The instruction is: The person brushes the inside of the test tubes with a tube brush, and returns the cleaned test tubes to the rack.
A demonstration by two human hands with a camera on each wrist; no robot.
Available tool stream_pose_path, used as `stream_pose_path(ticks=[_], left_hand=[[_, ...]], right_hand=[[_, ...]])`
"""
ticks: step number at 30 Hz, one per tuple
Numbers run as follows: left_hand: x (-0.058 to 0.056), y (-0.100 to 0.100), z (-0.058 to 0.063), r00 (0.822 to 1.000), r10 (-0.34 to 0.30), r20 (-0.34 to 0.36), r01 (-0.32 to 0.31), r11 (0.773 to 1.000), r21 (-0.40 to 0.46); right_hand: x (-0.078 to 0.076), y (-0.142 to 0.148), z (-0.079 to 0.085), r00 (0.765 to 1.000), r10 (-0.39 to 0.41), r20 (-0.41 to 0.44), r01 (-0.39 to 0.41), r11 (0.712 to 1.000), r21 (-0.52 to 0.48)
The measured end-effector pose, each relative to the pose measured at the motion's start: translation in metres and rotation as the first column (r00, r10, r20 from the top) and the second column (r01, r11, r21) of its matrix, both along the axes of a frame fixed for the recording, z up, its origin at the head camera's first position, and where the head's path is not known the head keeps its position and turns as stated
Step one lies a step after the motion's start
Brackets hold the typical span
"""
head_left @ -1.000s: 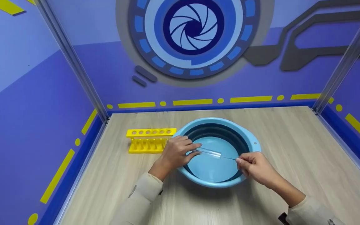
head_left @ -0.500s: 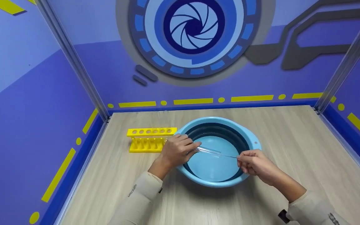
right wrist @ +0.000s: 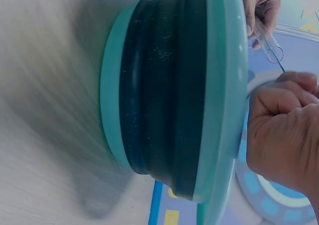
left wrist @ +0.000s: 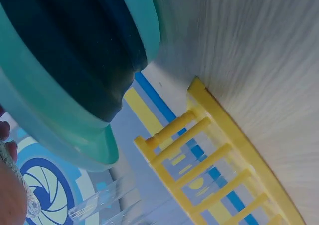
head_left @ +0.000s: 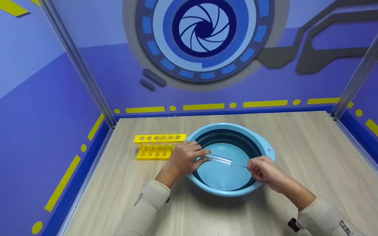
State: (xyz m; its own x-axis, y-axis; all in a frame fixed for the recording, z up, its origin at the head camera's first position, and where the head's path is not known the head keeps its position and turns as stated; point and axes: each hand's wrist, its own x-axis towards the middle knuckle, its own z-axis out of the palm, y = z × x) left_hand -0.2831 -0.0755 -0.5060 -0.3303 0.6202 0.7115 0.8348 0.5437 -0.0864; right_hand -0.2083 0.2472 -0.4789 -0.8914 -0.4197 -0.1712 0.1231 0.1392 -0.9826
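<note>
1. Left hand: thumb and fingers pinching a clear tube – tube tilted above the basin, mouth toward the right hand.
2. Right hand: fingers curled, gripping a thin wire that runs to the tube's mouth.
3. Blue basin: on the table, near its back edge, midway between the side edges.
4. Yellow rack: upright, toward the table's back left corner – beside the basin.

Reaching forward with left forearm and right forearm angled inward.
Pinching between thumb and fingers of the left hand; curling the right hand into a fist, apart from the left.
</note>
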Motion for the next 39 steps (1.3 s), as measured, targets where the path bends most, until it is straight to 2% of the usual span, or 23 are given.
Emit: stream_pose_path(ticks=[5, 16, 22, 24, 30, 35, 39], left_hand=[[0.001, 0.0, 0.001, 1.0, -0.019, 0.015, 0.019, 1.0, -0.021], [0.005, -0.004, 0.003, 0.995, 0.011, 0.094, -0.006, 0.998, -0.063], [0.003, -0.006, 0.005, 0.99, -0.008, 0.142, 0.021, 0.996, -0.084], [0.001, -0.009, 0.005, 0.985, -0.008, 0.173, 0.022, 0.996, -0.081], [-0.001, -0.027, 0.0, 0.969, 0.043, 0.244, -0.029, 0.998, -0.063], [-0.002, -0.028, -0.001, 0.956, 0.056, 0.287, -0.028, 0.994, -0.104], [-0.002, -0.027, -0.001, 0.93, 0.059, 0.362, -0.026, 0.995, -0.097]], right_hand=[[0.001, 0.001, 0.0, 0.999, -0.029, -0.014, 0.029, 0.999, 0.022], [0.001, 0.003, 0.001, 1.0, 0.001, -0.022, -0.001, 1.0, -0.014], [0.002, 0.007, 0.002, 1.0, -0.005, -0.017, 0.004, 1.0, -0.013], [0.002, 0.012, 0.003, 1.0, -0.015, -0.015, 0.015, 1.0, -0.004], [0.003, 0.033, 0.001, 0.998, -0.043, -0.048, 0.043, 0.999, 0.006], [0.004, 0.039, -0.003, 0.986, -0.05, -0.158, 0.06, 0.996, 0.059], [0.007, 0.039, -0.006, 0.971, -0.073, -0.229, 0.098, 0.991, 0.097]])
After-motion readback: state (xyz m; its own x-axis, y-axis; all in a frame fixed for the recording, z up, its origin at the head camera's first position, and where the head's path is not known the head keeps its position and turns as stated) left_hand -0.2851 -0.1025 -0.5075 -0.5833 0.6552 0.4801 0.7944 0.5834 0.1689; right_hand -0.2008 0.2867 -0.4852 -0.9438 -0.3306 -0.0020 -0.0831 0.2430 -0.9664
